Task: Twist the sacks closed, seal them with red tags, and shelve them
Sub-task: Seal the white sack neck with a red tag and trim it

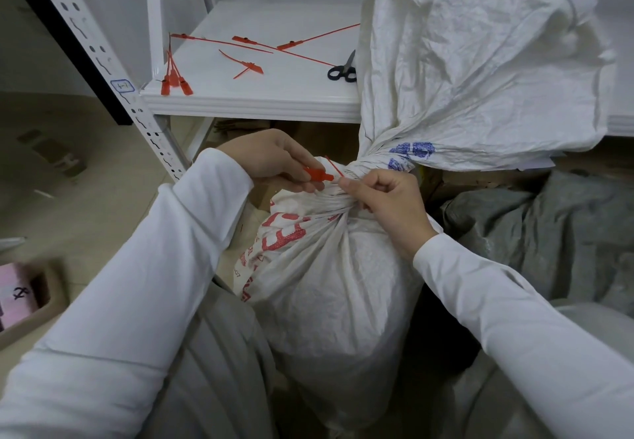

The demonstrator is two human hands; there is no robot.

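1. A white woven sack (329, 287) with red printing stands between the person's knees. Its neck is twisted tight, and the loose top flares up and back over the edge of the white shelf (260, 95), hiding the shelf's right part.
2. The left hand (271, 160) pinches the flat head of a red tag (317, 175) between thumb and fingers, just left of the twisted neck.
3. The right hand (387, 205) is curled closed at the neck, thumb and forefinger pinched at the tag's thin tail. How far the tail runs round the neck cannot be made out; the fist and folds cover it.
4. Spare red tags (175, 78) lie scattered on the shelf, some hanging over its front edge.
5. Black-handled scissors (343, 70) lie on the shelf, their blades partly hidden behind the sack's top.
6. A grey sack (549, 233) slumps at right, cut off by the sleeve.
7. At far left, a blurred box with pink contents (20, 298) is cropped by the frame edge.
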